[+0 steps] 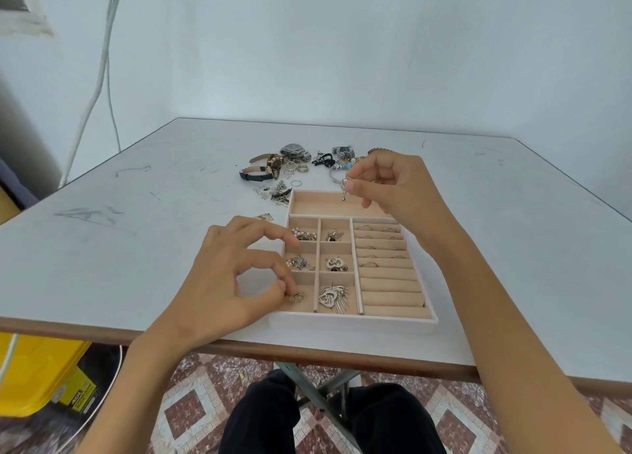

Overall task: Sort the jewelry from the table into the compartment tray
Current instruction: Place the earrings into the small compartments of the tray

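A beige compartment tray [355, 321] lies near the table's front edge. Its small left squares hold brooches [333, 298], and its right ring rolls hold several rings [370, 264]. The long top compartment [318, 204] is bare. My left hand [232, 282] reaches into the front-left square, thumb and finger pinched on a small silver piece [297, 296]. My right hand [390, 183] hovers over the top compartment, pinching a thin dangling silver piece [344, 189]. A pile of loose jewelry [301, 166] with watches [270, 164] lies on the table beyond the tray.
The white table [136, 234] has scuff marks and a brown front edge. A small tag [264, 217] lies left of the tray. Yellow boxes [37, 375] sit on the floor at the lower left. My legs in dark trousers are below the table.
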Action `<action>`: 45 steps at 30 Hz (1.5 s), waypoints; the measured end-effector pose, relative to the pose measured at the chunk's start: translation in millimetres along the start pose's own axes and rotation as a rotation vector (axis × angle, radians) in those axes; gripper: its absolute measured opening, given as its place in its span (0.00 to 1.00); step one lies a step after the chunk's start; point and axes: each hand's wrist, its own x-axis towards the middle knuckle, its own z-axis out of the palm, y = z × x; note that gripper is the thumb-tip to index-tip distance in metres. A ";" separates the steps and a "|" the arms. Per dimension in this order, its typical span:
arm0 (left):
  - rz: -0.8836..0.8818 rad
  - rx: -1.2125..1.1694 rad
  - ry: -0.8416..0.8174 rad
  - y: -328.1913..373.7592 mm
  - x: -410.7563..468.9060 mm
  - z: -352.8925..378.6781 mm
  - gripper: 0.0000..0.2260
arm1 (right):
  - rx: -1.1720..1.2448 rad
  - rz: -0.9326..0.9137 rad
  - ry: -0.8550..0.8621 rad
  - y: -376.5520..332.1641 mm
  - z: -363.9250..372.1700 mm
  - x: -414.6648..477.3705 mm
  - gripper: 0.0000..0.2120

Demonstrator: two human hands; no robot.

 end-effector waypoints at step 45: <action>-0.436 0.523 -0.329 -29.9 13.0 14.1 0.26 | -0.634 -0.048 -0.355 -38.5 56.3 -70.0 0.04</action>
